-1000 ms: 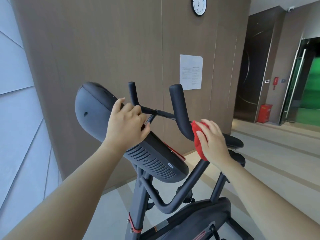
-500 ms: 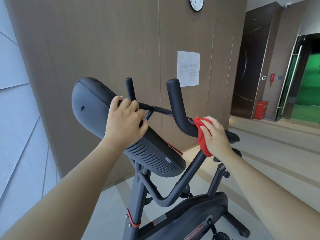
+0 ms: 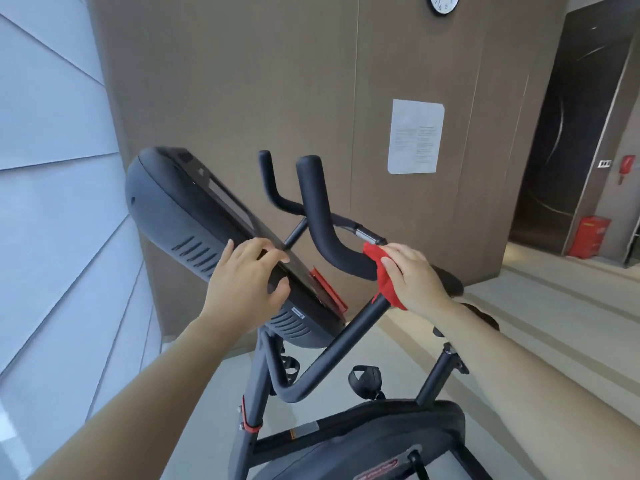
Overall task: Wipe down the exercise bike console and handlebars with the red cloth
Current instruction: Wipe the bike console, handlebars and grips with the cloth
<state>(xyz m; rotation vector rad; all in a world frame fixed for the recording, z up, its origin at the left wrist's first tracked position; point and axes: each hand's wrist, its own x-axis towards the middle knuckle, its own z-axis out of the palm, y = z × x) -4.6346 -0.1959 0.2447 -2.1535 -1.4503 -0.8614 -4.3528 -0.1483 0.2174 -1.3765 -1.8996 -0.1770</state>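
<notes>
console [image 3: 180,216] under gripping left hand [image 3: 242,282], red cloth [image 3: 382,271] on handlebar [image 3: 318,216] under gripping right hand [image 3: 415,278], wood wall [image 3: 242,81] behind

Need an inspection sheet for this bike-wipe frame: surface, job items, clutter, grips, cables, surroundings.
Surface: pale floor under the bike; no table.
Job's things: console tilted on its post; black handlebar with upturned ends; red cloth wrapped on the handlebar's near bend.
Clutter: nothing seen.
Grips: left hand grips the console's edge; right hand holds the red cloth against the handlebar.
Cables: nothing seen.
Surroundings: wood-panel wall with paper notice and clock; red box on the floor by a dark door.
</notes>
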